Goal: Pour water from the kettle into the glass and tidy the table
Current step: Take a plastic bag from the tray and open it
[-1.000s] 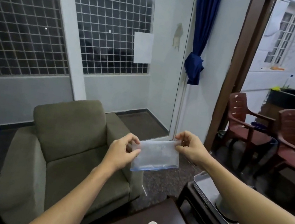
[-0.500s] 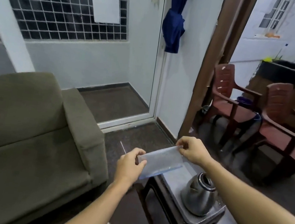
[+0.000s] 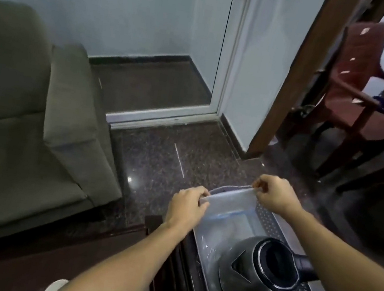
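Observation:
A clear plastic bag (image 3: 229,203) with a blue strip is stretched between my two hands, low over the far end of a grey perforated tray (image 3: 267,223). My left hand (image 3: 187,207) pinches its left top corner, my right hand (image 3: 275,194) its right top corner. A steel kettle (image 3: 264,274) with its lid off stands in the near part of the tray, its black handle partly hidden behind my right forearm. A white cup (image 3: 53,287) peeks out at the bottom edge, mostly covered by my left forearm. No glass is in view.
The tray rests on a dark wooden stool (image 3: 169,265). A dark table (image 3: 22,257) lies below my left arm. An olive sofa (image 3: 29,122) fills the left. Red plastic chairs (image 3: 365,100) stand beyond the doorway at right. Speckled floor (image 3: 178,163) lies ahead.
My view has tilted down and to the right. Both hands have lowered the bag from chest height to just above the tray's far end.

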Available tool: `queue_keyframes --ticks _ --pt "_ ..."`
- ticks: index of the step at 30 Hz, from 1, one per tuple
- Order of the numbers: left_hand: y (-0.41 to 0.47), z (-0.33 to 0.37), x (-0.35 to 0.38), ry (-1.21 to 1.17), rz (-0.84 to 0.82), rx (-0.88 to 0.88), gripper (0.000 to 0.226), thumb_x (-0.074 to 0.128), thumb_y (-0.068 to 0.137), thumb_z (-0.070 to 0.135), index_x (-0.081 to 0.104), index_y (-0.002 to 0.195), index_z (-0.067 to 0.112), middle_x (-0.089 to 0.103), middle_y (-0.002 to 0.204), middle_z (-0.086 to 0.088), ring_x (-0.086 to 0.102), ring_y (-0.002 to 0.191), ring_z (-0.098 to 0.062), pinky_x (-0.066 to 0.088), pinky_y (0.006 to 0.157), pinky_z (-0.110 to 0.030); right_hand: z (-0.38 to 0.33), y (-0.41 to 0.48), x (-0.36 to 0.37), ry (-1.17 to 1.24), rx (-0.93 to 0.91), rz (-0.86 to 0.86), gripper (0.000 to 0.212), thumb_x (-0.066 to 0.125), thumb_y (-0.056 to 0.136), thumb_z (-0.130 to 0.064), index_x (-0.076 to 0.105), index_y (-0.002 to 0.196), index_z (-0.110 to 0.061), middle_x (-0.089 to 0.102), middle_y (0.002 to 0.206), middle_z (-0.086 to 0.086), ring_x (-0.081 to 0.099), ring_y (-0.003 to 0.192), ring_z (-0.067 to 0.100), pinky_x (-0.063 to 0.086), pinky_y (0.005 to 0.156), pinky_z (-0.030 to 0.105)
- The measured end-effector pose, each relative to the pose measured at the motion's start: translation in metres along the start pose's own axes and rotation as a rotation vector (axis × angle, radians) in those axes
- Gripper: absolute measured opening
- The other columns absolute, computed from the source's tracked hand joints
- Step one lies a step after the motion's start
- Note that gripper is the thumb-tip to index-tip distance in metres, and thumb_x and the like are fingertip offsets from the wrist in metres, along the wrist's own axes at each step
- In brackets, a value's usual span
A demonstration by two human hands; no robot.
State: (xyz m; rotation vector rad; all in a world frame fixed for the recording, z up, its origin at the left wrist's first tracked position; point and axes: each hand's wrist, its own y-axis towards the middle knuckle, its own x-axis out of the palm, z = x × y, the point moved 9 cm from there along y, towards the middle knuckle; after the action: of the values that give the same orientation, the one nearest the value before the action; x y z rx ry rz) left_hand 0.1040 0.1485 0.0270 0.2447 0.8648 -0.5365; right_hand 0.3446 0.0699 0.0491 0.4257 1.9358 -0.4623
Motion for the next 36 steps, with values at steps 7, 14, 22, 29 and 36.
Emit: queue_keyframes --ticks 7,14,22,29,36 --pt "0.032 -0.029 0.043 0.016 -0.027 -0.069 0.021 0.071 0.084 0.031 0.073 0.105 0.033 0.076 0.099 0.011 0.069 0.1 -0.018 0.055 0.087 -0.033 0.025 0.038 0.038 -0.008 -0.068 -0.035 0.018 0.066 0.084 -0.011 0.076 0.091 -0.024 0.065 0.081 -0.008 0.069 0.086 0.024 0.044 0.075 0.026" --pt "0.041 -0.039 0.047 0.091 -0.012 -0.039 0.029 0.072 0.084 0.035 0.068 0.112 0.033 0.071 0.108 0.009 0.066 0.101 -0.018 0.055 0.086 -0.036 0.025 0.054 0.051 0.002 -0.15 -0.04 0.019 0.067 0.084 -0.013 0.074 0.099 -0.024 0.07 0.091 -0.003 0.065 0.083 0.021 0.046 0.075 0.027" --pt "0.036 -0.039 0.059 0.177 0.025 0.029 0.039 0.07 0.087 0.038 0.061 0.125 0.029 0.067 0.115 0.007 0.059 0.111 -0.019 0.05 0.094 -0.037 0.012 0.054 0.065 -0.12 -0.273 -0.077 0.051 0.078 0.083 -0.023 0.064 0.132 -0.019 0.065 0.121 0.002 0.062 0.093 0.021 0.053 0.084 0.037" --pt "0.037 -0.035 0.064 0.221 0.026 0.053 0.053 0.07 0.089 0.041 0.052 0.136 0.027 0.063 0.125 0.004 0.055 0.118 -0.021 0.047 0.1 -0.039 0.017 0.052 0.066 -0.286 -0.289 -0.132 0.07 0.081 0.081 -0.036 0.051 0.143 -0.03 0.06 0.135 -0.003 0.065 0.111 0.024 0.055 0.086 0.04" --pt "0.043 -0.029 0.059 0.302 0.078 0.068 0.076 0.075 0.082 0.05 0.042 0.147 0.025 0.056 0.132 0.003 0.049 0.124 -0.021 0.045 0.104 -0.038 0.021 0.056 0.069 -0.295 -0.27 -0.173 0.1 0.087 0.077 -0.036 0.029 0.158 -0.028 0.051 0.146 0.002 0.061 0.122 0.03 0.056 0.095 0.045"
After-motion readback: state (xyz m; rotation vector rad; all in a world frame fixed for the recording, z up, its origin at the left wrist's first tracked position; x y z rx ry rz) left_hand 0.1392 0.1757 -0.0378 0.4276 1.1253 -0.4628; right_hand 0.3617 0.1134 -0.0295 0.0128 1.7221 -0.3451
